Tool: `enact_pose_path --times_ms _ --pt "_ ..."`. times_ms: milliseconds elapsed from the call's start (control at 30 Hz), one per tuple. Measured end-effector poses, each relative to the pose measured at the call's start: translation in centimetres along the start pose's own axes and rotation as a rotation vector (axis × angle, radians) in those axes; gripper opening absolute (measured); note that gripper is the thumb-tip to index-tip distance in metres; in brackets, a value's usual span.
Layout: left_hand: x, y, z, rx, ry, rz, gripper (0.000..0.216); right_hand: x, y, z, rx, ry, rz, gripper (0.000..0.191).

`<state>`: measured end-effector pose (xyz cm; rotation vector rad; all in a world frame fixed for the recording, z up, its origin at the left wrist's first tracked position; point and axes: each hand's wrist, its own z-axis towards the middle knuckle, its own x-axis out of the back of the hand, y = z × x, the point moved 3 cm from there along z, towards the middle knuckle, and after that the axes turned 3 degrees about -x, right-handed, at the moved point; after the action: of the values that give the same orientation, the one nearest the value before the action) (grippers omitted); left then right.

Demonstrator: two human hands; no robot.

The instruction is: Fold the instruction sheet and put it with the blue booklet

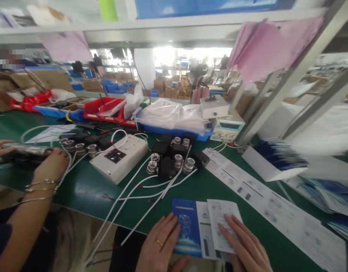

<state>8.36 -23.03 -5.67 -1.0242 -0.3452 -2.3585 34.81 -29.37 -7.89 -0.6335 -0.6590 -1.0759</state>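
Observation:
My left hand [161,245] lies flat, fingers spread, on a blue printed booklet [187,228] at the near edge of the green table [85,189]. My right hand [246,245] rests with fingers stretched out on a white folded leaflet [221,223] that overlaps the booklet. Neither hand grips anything. Just beyond them lies a cluster of black adapters with metal connectors [174,156] and white cables [139,189].
A co-worker's hand [50,164] with bracelets holds a metal cylinder [25,150] at the left. A white control box [118,156] sits mid-table. Long printed sheets [264,200] run to the right, beside a box of blue booklets [276,160]. Red and blue bins [105,107] stand behind.

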Motion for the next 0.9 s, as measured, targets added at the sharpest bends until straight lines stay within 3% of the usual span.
enact_pose_path --times_ms 100,200,367,500,600,733,900 --pt "-0.2 0.1 0.0 -0.012 -0.022 -0.004 0.05 -0.2 -0.8 0.7 0.041 -0.024 -0.047 0.043" --pt "-0.2 -0.2 0.2 0.024 -0.045 0.003 0.042 -0.2 -1.3 1.2 0.069 -0.04 -0.05 0.04" --pt "-0.2 -0.3 1.0 -0.001 -0.061 0.043 0.053 -0.1 -1.7 1.2 0.07 -0.043 0.017 0.04" --pt "0.1 -0.3 1.1 0.031 -0.074 0.032 0.048 -0.1 -1.8 1.0 0.06 -0.025 0.082 0.036" --pt "0.1 -0.3 0.9 0.113 -0.086 -0.013 0.044 -0.1 -2.0 1.5 0.117 -0.04 0.078 0.036" --pt "-0.3 -0.3 1.0 0.344 -0.04 -0.09 0.043 0.0 -3.1 3.4 0.195 -0.005 0.031 0.036" --pt "-0.8 -0.4 1.7 0.533 0.044 -0.241 0.03 -1.4 -5.3 5.9 0.185 0.031 0.096 0.041"
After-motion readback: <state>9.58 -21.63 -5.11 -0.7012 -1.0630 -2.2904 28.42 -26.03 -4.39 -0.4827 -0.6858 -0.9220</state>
